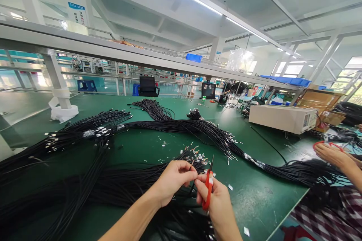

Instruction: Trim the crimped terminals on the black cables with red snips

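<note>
A big green counter [249, 199] takes up most of the space. A long bundle of black cables [166, 125] lies across it from the left side toward the right edge, with white tips sticking out in bunches. Closer to the near side, a second bundle [124, 180] also comes in from the left, and its loose ends fan out at the middle of the counter, by the person's hands. A cream box [278, 118] sits near the far right corner. By the right edge is another person's hand [333, 156], with something red in it. The left hand [177, 173] is over the second bundle, its grip narrow: thumb and finger pinch a thin cable [192, 164], with its end poking up. The right hand [216, 197] is just beside it, and the fingertips look like they touch. Its grip is wrapped round the red handles of some scissors [208, 192], and the dark blades point up toward the far edge. Little white scraps [230, 187] are dotted over the counter.
</note>
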